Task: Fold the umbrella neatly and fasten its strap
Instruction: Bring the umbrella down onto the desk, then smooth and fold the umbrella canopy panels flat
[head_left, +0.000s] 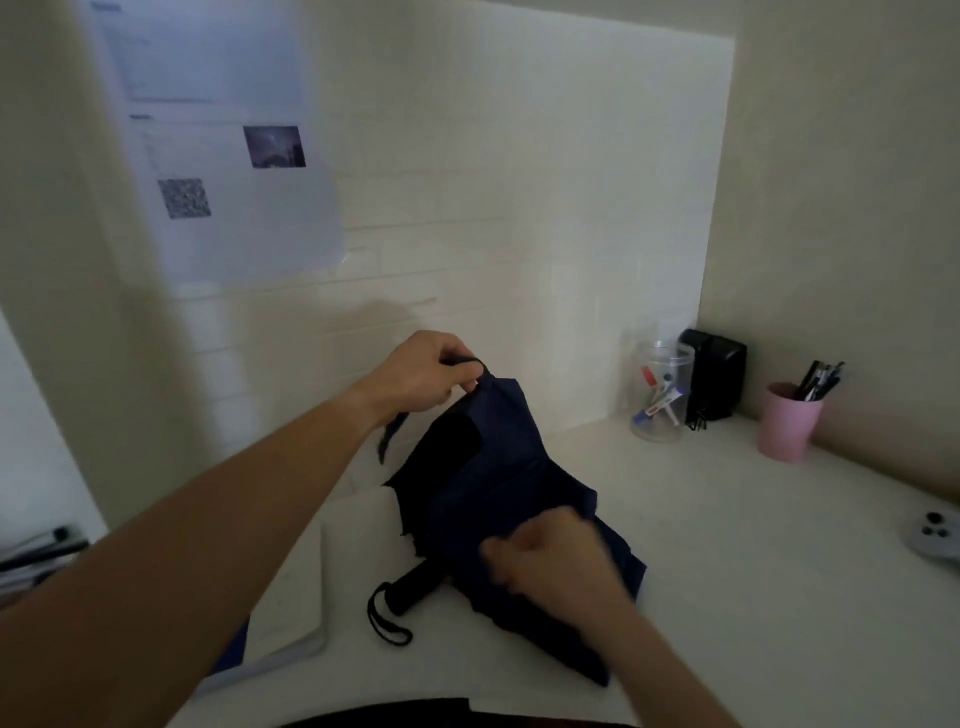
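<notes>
At the far left edge we see a few dark pens lying on a stack of paper, and above them printed sheets stuck to the wall. A white pad lies on the white desk, just left of the umbrella's handle. Our left hand is raised above the desk, its fingers curled and pinching the top tip of the navy umbrella, so the canopy hangs slanting down from that hand toward us. A thin dark strap dangles below the left wrist, beside the canopy. The umbrella's black handle rests on the desk with its wrist loop lying in front of it. Our right hand is lower and nearer to us, blurred, fingers curled into the loose fabric at the canopy's lower end; we cannot tell exactly how much cloth it has gathered. Further right, against the wall, stand a clear jar of markers, a black box, and a pink cup of pens. A grey controller lies at the right edge.
</notes>
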